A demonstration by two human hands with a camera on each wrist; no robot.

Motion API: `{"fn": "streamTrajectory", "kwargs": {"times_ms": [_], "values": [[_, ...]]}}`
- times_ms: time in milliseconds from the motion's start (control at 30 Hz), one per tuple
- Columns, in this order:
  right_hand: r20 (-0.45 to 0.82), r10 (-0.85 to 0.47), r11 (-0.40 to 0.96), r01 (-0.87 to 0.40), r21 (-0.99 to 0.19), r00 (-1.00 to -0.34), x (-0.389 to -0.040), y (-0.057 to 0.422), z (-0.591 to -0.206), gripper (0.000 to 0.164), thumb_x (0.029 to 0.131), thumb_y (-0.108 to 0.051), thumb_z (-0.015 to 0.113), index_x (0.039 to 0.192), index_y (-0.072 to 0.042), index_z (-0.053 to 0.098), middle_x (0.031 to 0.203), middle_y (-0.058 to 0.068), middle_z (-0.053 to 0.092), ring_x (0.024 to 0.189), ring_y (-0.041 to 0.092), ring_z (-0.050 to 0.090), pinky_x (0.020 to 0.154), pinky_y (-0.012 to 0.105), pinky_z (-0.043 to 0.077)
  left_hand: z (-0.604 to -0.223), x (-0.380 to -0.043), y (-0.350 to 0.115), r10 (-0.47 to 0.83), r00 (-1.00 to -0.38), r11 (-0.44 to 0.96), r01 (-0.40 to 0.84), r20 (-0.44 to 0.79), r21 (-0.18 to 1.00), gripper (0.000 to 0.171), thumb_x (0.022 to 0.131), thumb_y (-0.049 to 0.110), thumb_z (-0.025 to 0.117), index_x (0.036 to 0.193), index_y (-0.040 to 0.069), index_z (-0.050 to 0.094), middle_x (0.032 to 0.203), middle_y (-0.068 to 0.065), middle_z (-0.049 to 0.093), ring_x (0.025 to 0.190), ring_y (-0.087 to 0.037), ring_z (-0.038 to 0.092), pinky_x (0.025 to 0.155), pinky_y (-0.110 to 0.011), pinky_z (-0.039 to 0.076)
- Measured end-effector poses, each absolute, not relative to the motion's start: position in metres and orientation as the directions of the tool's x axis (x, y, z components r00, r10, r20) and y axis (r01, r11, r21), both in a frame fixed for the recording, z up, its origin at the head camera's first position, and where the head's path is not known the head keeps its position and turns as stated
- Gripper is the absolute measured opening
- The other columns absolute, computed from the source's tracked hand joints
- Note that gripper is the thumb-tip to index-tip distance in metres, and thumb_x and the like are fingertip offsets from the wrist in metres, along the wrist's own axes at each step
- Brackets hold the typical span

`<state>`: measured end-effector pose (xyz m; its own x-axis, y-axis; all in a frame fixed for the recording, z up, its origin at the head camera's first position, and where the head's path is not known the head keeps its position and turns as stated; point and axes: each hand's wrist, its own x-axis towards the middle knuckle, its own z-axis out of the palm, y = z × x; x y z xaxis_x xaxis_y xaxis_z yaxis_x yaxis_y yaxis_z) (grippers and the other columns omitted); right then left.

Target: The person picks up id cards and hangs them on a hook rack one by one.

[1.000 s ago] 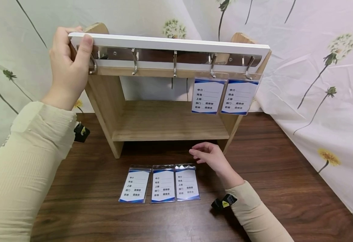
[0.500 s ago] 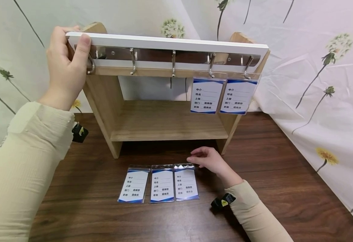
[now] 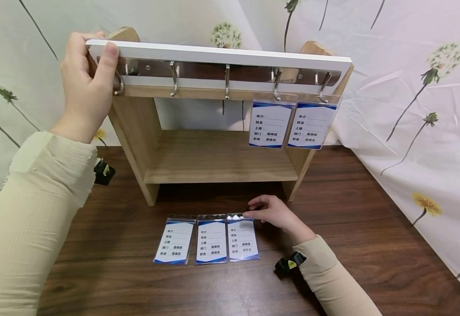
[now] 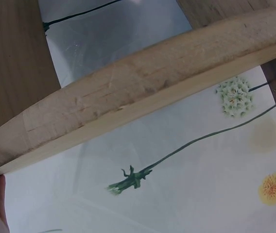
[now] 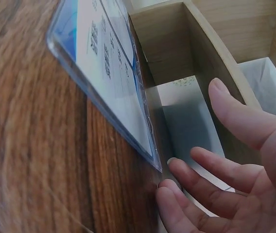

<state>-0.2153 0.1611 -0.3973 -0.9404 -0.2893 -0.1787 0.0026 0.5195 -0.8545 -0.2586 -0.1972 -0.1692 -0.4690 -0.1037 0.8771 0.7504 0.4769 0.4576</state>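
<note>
My left hand (image 3: 87,90) grips the left end of a white board (image 3: 230,52) fronted by a metal hook rail (image 3: 202,72), on top of a wooden shelf unit (image 3: 218,156). Two clear-sleeved name badges, the left one (image 3: 270,125) and the right one (image 3: 312,126), hang from its two rightmost hooks. On the table lie three more badges in a row: left (image 3: 176,241), middle (image 3: 212,241) and right (image 3: 243,241). My right hand (image 3: 277,214) is at the top corner of the right one; in the right wrist view its thumb and fingers (image 5: 206,194) stand apart, with no badge between them.
The dark wooden table (image 3: 230,289) carries the shelf unit, with the badges in front of its lower board. Behind and to the right hangs a pale cloth (image 3: 403,123) with printed dandelions. Each wrist wears a black device, the right one (image 3: 291,264) close above the tabletop.
My right hand has moved down and slightly left, to the top edge of the right badge on the table. The left hand keeps its grip on the board; the badges have not moved.
</note>
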Motion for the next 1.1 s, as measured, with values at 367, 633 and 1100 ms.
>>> {"fn": "streamTrajectory", "kwargs": {"times_ms": [367,633,1100], "values": [[-0.196,-0.284,0.551,0.008,-0.834,-0.938,-0.215,0.158,-0.399,0.051,0.079,-0.025,0.083,0.121,-0.001,0.066,0.113,0.014,0.065,0.071,0.016,0.060,0.064,0.027,0.051,-0.168,-0.257,-0.198,-0.114,-0.480,0.464,0.748,0.870,0.474,0.014,0.098,0.024,0.055,0.099,0.037,0.051,0.104,0.020,0.052,0.079,0.002,0.044,0.074,-0.016,0.031],[-0.153,-0.327,0.615,-0.087,-0.784,-0.933,-0.217,0.158,-0.404,0.053,0.075,-0.021,0.086,0.119,-0.001,0.067,0.112,0.014,0.064,0.076,0.016,0.054,0.068,0.027,0.045,-0.169,-0.258,-0.198,-0.087,-0.461,0.471,0.762,0.883,0.444,0.014,0.099,0.024,0.053,0.101,0.037,0.051,0.104,0.022,0.051,0.082,0.004,0.045,0.074,-0.015,0.033],[-0.152,-0.399,0.663,-0.170,-0.729,-0.904,-0.216,0.160,-0.408,0.064,0.073,-0.027,0.088,0.127,-0.004,0.062,0.121,0.016,0.051,0.093,0.020,0.050,0.080,0.029,0.044,-0.170,-0.260,-0.198,-0.135,-0.497,0.473,0.728,0.857,0.497,0.012,0.098,0.023,0.055,0.099,0.035,0.052,0.094,0.018,0.050,0.069,0.003,0.039,0.068,-0.015,0.030]]}}
